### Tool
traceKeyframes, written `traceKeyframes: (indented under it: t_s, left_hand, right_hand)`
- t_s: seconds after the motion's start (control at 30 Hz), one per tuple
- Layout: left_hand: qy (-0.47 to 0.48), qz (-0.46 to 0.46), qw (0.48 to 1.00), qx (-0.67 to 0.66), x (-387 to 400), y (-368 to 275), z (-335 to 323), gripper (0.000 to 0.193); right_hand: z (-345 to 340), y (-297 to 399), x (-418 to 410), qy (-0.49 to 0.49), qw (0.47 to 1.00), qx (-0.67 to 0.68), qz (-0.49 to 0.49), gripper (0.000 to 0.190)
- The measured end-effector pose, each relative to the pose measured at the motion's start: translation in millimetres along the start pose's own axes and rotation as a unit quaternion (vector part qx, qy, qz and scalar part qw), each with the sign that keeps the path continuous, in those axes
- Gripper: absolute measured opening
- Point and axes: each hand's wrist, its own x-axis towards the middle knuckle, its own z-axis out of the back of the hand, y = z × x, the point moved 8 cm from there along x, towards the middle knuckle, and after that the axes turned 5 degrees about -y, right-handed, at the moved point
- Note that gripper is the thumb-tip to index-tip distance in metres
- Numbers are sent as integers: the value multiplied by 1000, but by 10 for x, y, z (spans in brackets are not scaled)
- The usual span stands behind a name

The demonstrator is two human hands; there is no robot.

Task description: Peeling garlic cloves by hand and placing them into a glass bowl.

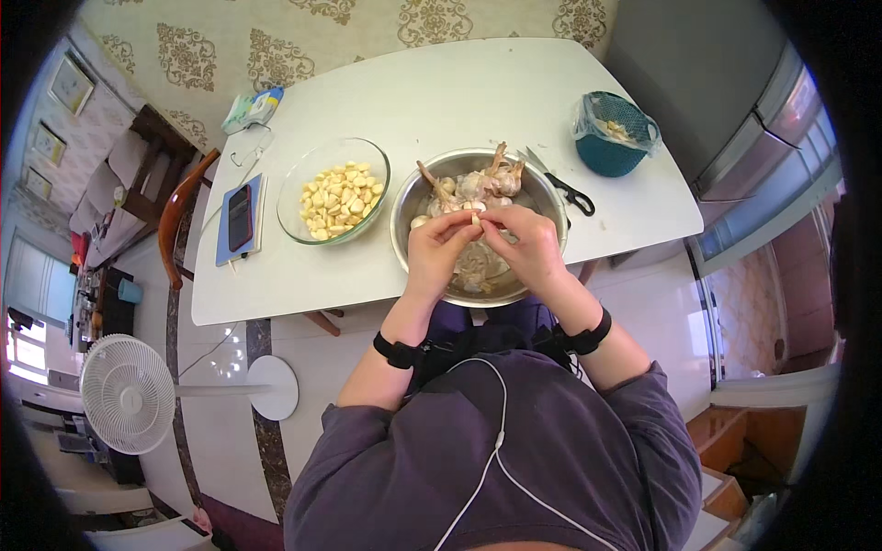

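Both hands meet over a stainless steel bowl (561,237) at the table's front edge. My left hand (439,249) and my right hand (521,242) pinch one small garlic clove (475,217) between their fingertips. Beneath and beyond them the bowl holds whole garlic bulbs (474,186) with dry stalks, and loose papery garlic skins (475,270) lie in its near part. To the left stands a clear glass bowl (284,219) with many peeled garlic cloves (341,198).
Scissors with black handles (575,195) lie right of the steel bowl. Farther right is a green basket (606,157) lined with a plastic bag, with scraps inside. At the left are a phone (240,217) on a blue notebook (222,249), eyeglasses (247,156) and a tissue pack (253,110).
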Motion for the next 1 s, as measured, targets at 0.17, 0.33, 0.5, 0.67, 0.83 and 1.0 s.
traceKeyframes:
  t_s: [0.17, 0.33, 0.5, 0.67, 0.83, 1.0]
  left_hand:
    - [-2, -27, 998, 65, -24, -26, -1, 22]
    - [0, -20, 999, 37, -14, -2, -4, 22]
    - [-4, -28, 999, 36, -20, -29, 12, 22]
    - [-3, -36, 999, 36, -12, -3, 22, 22]
    - [3, -49, 997, 68, -20, -24, -7, 21]
    - [23, -24, 997, 66, 2, -21, -38, 22]
  right_hand:
    - [0, 5, -5, 0, 1000, -15, 7, 15]
    - [-12, -70, -7, 14, 999, -11, -49, 14]
    - [-29, -81, 1, 34, 997, 29, -69, 15]
    - [-22, -74, 0, 38, 998, 4, -52, 15]
    - [-6, -100, -2, 28, 997, -14, -65, 11]
    - [-18, -241, -49, 5, 994, 20, -104, 10]
